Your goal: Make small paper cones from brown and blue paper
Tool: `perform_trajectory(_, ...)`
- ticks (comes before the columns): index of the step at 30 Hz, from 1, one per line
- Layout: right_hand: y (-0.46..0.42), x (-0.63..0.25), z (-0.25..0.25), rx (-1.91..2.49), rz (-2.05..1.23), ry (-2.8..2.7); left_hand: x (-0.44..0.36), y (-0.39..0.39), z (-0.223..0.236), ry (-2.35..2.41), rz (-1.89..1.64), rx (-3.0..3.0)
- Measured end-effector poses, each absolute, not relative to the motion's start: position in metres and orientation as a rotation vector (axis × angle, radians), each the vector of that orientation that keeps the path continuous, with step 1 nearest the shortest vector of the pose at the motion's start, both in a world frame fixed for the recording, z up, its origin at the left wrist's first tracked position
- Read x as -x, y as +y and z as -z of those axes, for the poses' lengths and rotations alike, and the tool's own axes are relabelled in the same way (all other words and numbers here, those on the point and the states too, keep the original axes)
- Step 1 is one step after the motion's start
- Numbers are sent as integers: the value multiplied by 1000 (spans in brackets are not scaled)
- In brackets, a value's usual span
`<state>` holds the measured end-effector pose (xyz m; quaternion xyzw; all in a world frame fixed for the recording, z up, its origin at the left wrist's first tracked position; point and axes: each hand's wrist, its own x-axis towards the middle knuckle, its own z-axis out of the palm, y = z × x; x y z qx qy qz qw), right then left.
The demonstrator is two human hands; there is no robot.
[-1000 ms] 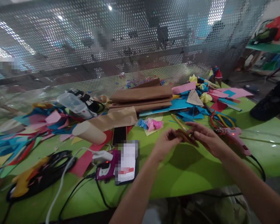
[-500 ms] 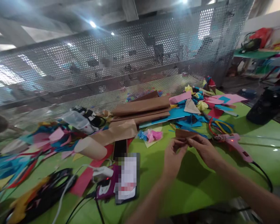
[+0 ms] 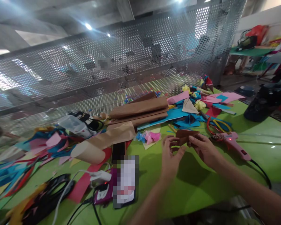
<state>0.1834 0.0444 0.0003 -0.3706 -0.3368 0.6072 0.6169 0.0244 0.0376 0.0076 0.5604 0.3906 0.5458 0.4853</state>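
Observation:
A small folded piece of brown paper point(image 3: 185, 135) is held above the green table, pinched between the thumb and fingers of my right hand point(image 3: 204, 150). At the paper's left edge is my left hand point(image 3: 172, 156), its fingers curved and its thumb standing apart from them. Its fingertips are close to the paper; whether they touch it I cannot tell. To the right lies a pink glue gun point(image 3: 236, 145) with a small red light on. Behind it are scissors point(image 3: 221, 125) with red and yellow handles. Left of my hands sits a small clear bag of blue and pink pieces point(image 3: 148, 137).
Folded brown paper point(image 3: 140, 107) lies at the back before a perforated metal screen point(image 3: 131, 62). Coloured scraps point(image 3: 49, 142) and a paper roll point(image 3: 87, 152) cover the left. A phone point(image 3: 126, 181), a purple power strip point(image 3: 105, 192) and cables lie front left. A dark bottle point(image 3: 259, 103) stands right.
My left thumb has moved away from the brown paper and the left fingers have loosened. My right hand keeps its pinch on the paper. The whole view has shifted slightly.

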Motion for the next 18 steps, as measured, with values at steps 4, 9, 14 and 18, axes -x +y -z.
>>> perform_trajectory(4,44,-181,0,853,-1430,-839,-25,40,-8,924,-1266,-1322)
perform_trajectory(9,41,-179,-8,823,-1457,-985,-25,42,-9,959,-1253,-1244)
perform_trajectory(14,39,-178,-13,801,-1468,-1018,-25,42,-10,1004,-1244,-1157)
perform_trajectory(18,41,-179,-9,821,-1453,-997,-23,42,-10,1015,-1248,-1127)
